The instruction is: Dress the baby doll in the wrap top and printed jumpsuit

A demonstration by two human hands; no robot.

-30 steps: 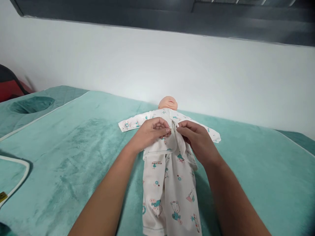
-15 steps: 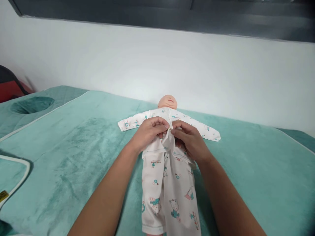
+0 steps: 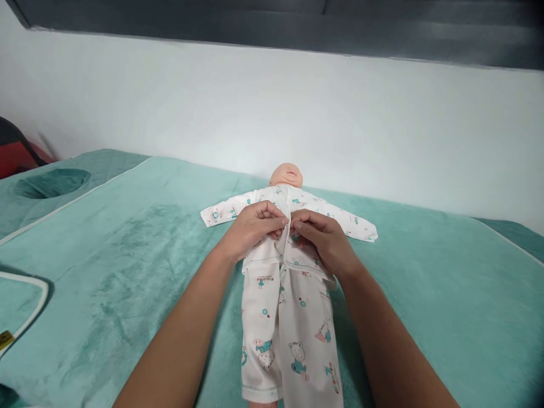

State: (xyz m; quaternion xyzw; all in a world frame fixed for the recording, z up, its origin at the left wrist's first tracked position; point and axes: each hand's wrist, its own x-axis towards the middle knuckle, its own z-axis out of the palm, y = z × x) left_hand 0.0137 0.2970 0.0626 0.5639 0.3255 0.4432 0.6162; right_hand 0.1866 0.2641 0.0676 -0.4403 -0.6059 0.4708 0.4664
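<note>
A baby doll point(image 3: 287, 175) lies on its back with its head toward the wall, its arms spread out. It wears a white printed baby shirt point(image 3: 355, 225) and matching trousers point(image 3: 300, 334). My left hand point(image 3: 258, 225) pinches the shirt's front edge at the middle of the chest. Close beside it, my right hand point(image 3: 323, 235) grips the opposite front edge between thumb and fingers. Both sets of fingertips nearly meet at the shirt's front opening. Whatever fastener lies between them is too small to make out. Below the hands, the front flaps lie over the trouser waist.
Under the doll spreads a green plush cover point(image 3: 140, 272) with a round hole point(image 3: 53, 183) at the far left. A white tube or cord point(image 3: 40, 306) curves at the left edge. Behind stands a white wall point(image 3: 212, 107); a red and black object point(image 3: 17, 150) sits far left.
The shirt's front flap, bunched up under the fingers before, now hangs flatter and straighter below them. Both hands stay pinched at the front opening. The view has shifted slightly.
</note>
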